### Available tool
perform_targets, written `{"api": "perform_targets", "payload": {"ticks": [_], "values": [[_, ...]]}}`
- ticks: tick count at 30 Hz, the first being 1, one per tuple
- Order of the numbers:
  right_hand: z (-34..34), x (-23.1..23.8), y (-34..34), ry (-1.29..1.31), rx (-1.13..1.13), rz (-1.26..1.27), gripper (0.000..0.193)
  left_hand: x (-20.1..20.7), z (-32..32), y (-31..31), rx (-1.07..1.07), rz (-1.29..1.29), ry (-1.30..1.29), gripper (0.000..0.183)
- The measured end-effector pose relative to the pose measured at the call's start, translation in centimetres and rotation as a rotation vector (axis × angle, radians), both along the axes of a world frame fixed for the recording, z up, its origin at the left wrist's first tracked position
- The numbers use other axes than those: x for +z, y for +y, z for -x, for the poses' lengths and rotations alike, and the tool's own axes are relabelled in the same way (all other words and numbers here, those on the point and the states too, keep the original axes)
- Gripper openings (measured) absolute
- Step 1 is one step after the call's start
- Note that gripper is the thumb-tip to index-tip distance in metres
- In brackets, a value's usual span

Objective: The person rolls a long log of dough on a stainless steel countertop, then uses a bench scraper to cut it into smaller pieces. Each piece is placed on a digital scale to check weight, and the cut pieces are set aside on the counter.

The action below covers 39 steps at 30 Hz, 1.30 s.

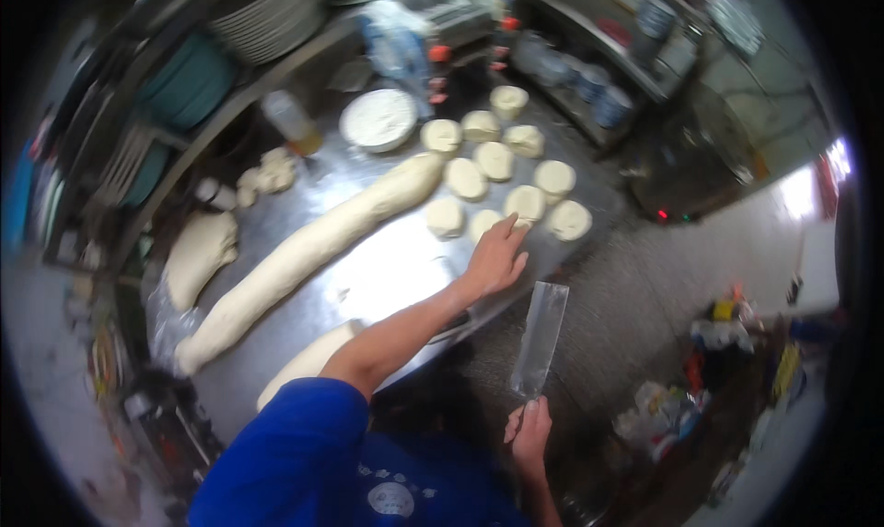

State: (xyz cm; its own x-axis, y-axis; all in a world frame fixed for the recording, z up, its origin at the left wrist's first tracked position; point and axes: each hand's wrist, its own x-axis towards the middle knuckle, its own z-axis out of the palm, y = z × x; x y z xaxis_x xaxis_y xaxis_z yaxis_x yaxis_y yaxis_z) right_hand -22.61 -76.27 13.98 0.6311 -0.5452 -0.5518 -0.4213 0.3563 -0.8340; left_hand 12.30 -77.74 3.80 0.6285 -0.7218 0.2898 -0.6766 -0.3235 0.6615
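Observation:
My left hand (498, 258) reaches over the metal worktable (387, 260), its fingers stretched out onto the near cut dough pieces; nothing is gripped in it. Several round, pale dough pieces (495, 161) stand in a loose cluster there. Below and to the right, off the table's edge, my right hand (529, 430) is closed around the handle of a cleaver (540, 338) with a broad rectangular blade. A long dough roll (313, 242) lies diagonally across the table, its far end beside the pieces. Another dough roll (308, 361) is partly hidden under my left arm.
A bowl of white flour (378, 119) and a bottle (291, 122) stand at the back. Small dough scraps (269, 175) and a large dough lump (198, 255) lie left. Shelves hold stacked plates (267, 21). Plastic bags (658, 416) lie at lower right, a big pot (691, 150) behind.

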Motion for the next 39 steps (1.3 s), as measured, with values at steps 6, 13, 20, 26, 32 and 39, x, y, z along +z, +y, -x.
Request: {"api": "perform_targets", "payload": {"ticks": [6,13,20,26,32,39], "values": [[-2.4,-0.6,7.9,0.122,0.541,0.060,0.039,-3.7,5.4,30.0,0.594,-0.117,0.068,0.042],[-5.0,0.3,19.0,-0.003,0.893,0.369,0.037,0.9,13.6,42.9,0.385,-0.091,0.054,0.039],[-5.0,-0.5,23.4,0.114,0.878,0.524,0.035,0.7,11.4,44.7,0.075,-0.097,-0.076,0.019],[-4.7,0.9,25.1,0.148,0.881,0.578,0.032,0.4,10.8,45.5,0.000,-0.076,-0.092,0.013],[-10.6,-2.9,26.7,0.181,0.965,0.774,0.035,-0.2,11.3,44.9,0.074,-0.030,-0.099,0.017],[-7.9,-2.7,25.2,0.144,0.939,0.672,0.033,-0.3,11.2,44.8,0.099,-0.015,-0.057,0.011]]}}
